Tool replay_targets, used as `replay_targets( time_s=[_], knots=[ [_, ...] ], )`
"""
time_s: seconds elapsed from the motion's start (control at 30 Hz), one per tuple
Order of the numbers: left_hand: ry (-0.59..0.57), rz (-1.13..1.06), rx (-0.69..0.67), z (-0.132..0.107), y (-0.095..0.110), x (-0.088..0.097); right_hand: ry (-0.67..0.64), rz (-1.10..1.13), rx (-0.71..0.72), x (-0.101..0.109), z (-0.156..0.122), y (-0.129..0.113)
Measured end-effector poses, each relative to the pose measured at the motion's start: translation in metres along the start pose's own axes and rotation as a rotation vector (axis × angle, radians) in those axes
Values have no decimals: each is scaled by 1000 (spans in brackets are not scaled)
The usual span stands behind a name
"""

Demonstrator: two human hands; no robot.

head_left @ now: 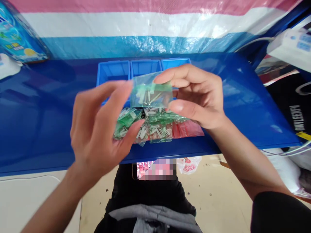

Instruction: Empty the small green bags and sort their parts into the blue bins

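My right hand (199, 97) pinches a small clear plastic bag (139, 103) between thumb and fingers. The bag has a green band and contains metal screws and small white plastic pieces. My left hand (99, 123), slightly blurred, is at the bag's left side with thumb and fingers apart. Its index fingertip is by the bag's edge; whether it touches is unclear. Below, a pile of similar green-banded bags (160, 133) lies near the front of the blue table, partly covered by my hands. Beside the pile at the right are pink plastic bags (187, 128).
Blue bins (114, 69) stand in a row on the blue table (48, 129) behind the held bag. A blue printed package (20, 35) is at the back left, a white box (291, 45) at the right. A phone (145, 170) rests on my lap, below the table edge.
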State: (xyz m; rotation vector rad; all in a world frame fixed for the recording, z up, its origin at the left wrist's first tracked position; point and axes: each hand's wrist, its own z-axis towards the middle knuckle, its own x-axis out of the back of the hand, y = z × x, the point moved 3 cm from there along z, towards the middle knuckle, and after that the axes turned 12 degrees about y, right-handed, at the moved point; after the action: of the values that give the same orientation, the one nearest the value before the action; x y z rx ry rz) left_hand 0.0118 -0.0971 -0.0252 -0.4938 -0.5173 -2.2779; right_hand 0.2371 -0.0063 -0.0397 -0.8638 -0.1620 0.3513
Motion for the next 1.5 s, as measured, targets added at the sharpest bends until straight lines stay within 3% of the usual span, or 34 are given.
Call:
replay_targets(
  time_s=[0.07,0.17,0.3,0.4,0.5,0.57,0.67,0.7,0.77,0.83,0.9,0.97,1.23,1.4,1.5],
  knots=[
    [-104,18,-102,36,-10,-17,-10,-6,-17,3,1,5],
    [-192,-57,2,65,-27,-38,39,-147,13,12,4,8],
    [-234,-407,158,68,-46,-52,145,-520,269,19,7,-4],
    [-289,-647,332,64,-50,-54,97,-775,471,13,3,-19],
    [-349,-722,416,65,-48,-53,79,-896,471,9,-1,-26],
    [-314,-587,316,69,-53,-52,179,-816,457,16,1,-26],
    [-198,-126,14,71,-74,-54,416,-752,347,45,12,-17],
    [-218,2,-75,68,-83,-56,450,-770,294,57,16,-13],
    [-285,122,-216,59,-97,-62,385,-875,166,79,24,-4],
    [-309,112,-309,48,-104,-64,189,-964,11,95,27,5],
    [-306,57,-359,40,-103,-62,-3,-997,-115,105,25,12],
    [-321,17,-390,35,-99,-59,-114,-1001,-175,109,22,15],
    [-376,10,-409,30,-94,-59,-259,-1151,-111,99,19,19],
    [-387,0,-361,30,-95,-59,-273,-1198,-88,91,17,18],
    [-415,2,-338,30,-96,-59,-214,-1266,-93,83,16,11]
  ],
)
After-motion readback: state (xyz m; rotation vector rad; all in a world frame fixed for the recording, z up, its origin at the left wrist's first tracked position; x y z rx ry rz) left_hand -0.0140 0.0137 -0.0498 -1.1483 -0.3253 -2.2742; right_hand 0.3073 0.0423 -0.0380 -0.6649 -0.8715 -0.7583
